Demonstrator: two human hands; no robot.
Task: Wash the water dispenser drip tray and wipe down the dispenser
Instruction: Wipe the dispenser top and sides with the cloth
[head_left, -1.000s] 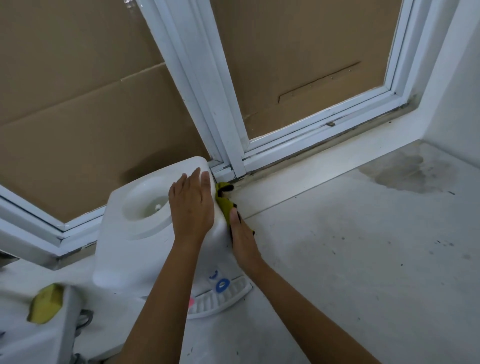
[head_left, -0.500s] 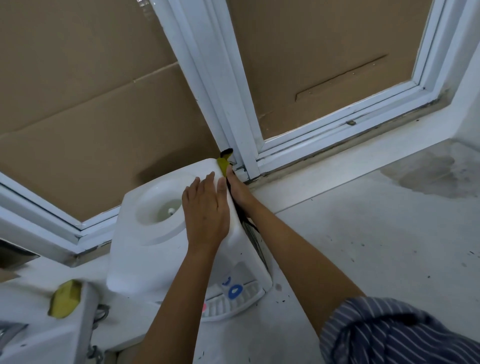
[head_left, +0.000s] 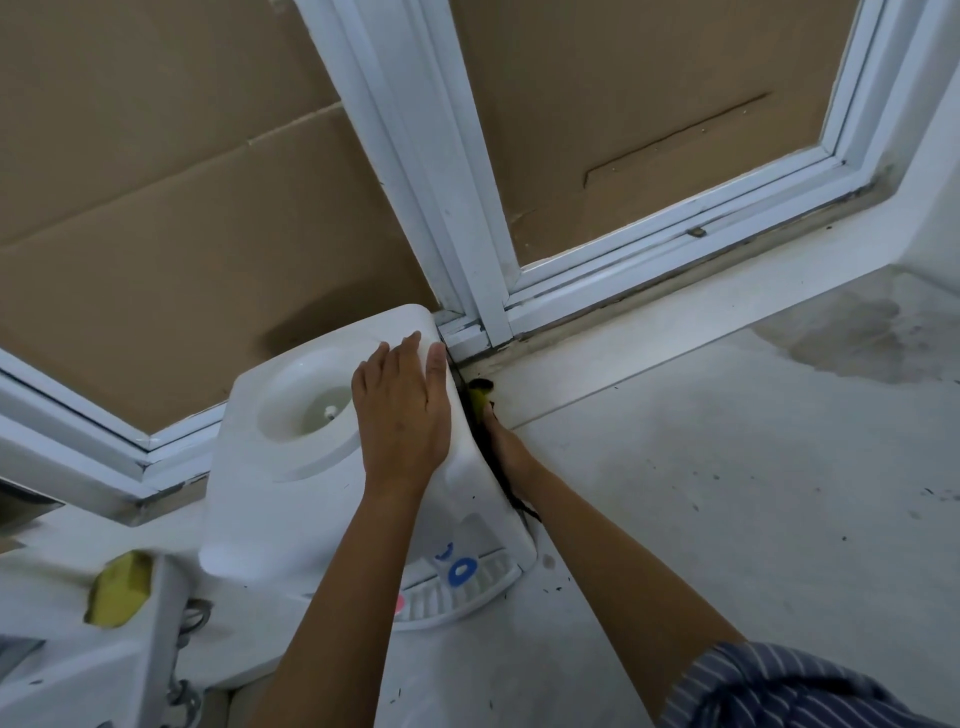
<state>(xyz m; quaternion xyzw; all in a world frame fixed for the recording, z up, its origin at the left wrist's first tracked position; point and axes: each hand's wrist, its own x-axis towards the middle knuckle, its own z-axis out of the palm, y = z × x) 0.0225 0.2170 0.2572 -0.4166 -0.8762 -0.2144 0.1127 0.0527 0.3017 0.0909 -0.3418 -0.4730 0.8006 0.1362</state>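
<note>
Fingers (head_left: 410, 364) of left hand (head_left: 402, 415) straight, close together, laid flat on top of white water dispenser (head_left: 260, 493), beside its round bottle well (head_left: 311, 415). Nothing held; palm down, pressing on the top surface.

Right hand (head_left: 506, 441) down along dispenser's right side wall, mostly hidden behind the upper edge. It presses a yellow cloth (head_left: 478, 397) against that side; finger curl cannot be made out.

Dispenser stands on pale countertop (head_left: 727, 519), its back corner close to white window frame (head_left: 457, 208). Brown cardboard (head_left: 156, 208) fills the panes.

Drip tray (head_left: 467, 592): white, slotted, seated at dispenser's front base below a blue tap (head_left: 461, 569).

Yellow sponge (head_left: 117, 590) lies on a white ledge at lower left, well apart from the dispenser. Dark stain (head_left: 857, 332) on counter at right. Striped sleeve (head_left: 779, 686) at lower right.
</note>
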